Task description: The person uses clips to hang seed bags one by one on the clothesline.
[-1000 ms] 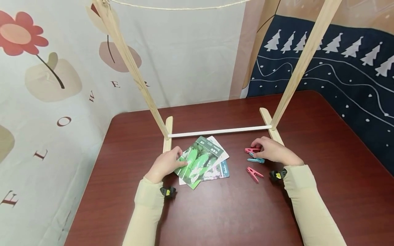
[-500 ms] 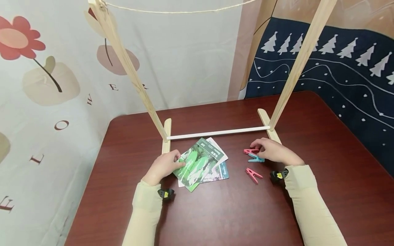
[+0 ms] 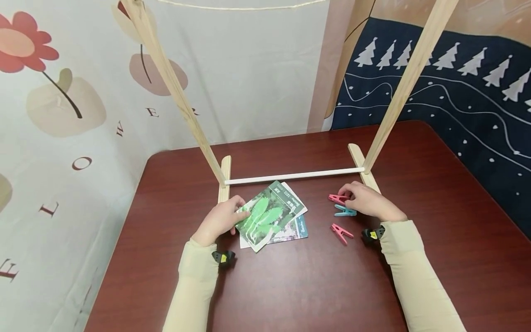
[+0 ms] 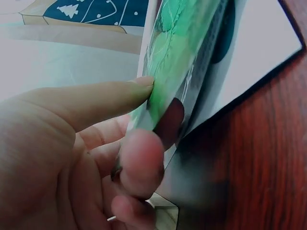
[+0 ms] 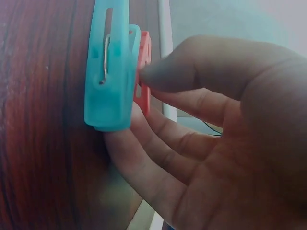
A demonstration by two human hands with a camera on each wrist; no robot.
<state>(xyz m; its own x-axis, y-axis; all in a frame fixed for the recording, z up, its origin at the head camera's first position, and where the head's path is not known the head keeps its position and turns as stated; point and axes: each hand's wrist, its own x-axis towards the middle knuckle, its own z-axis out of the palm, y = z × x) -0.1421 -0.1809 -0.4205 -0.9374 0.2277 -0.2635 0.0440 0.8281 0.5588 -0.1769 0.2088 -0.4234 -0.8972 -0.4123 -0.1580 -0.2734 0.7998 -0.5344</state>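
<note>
My left hand (image 3: 221, 216) pinches the left edge of a green seed packet (image 3: 271, 214) with leafy print, thumb on its face. In the left wrist view the packet (image 4: 175, 52) tilts up from the packets below it. Beneath it lie a pale packet (image 3: 299, 208) and one with pink flowers (image 3: 286, 234), both partly covered. Further right, my right hand (image 3: 367, 201) pinches the far pink clothespin (image 3: 337, 198) between thumb and fingers. A blue clothespin (image 3: 345, 210) lies beside it, nearest the camera in the right wrist view. Another pink clothespin (image 3: 341, 234) lies closer to me.
A wooden frame stands on the dark red table (image 3: 290, 290), with a left post (image 3: 182, 99), a right post (image 3: 408, 87) and a white rod (image 3: 294, 176) low between them. A string (image 3: 249, 8) hangs across above. Printed cloth (image 3: 257, 78) covers the walls behind.
The green packet has been raised and tilted in my left hand, drawing away from those below. My right thumb has shifted from near the blue clothespin to the far pink one.
</note>
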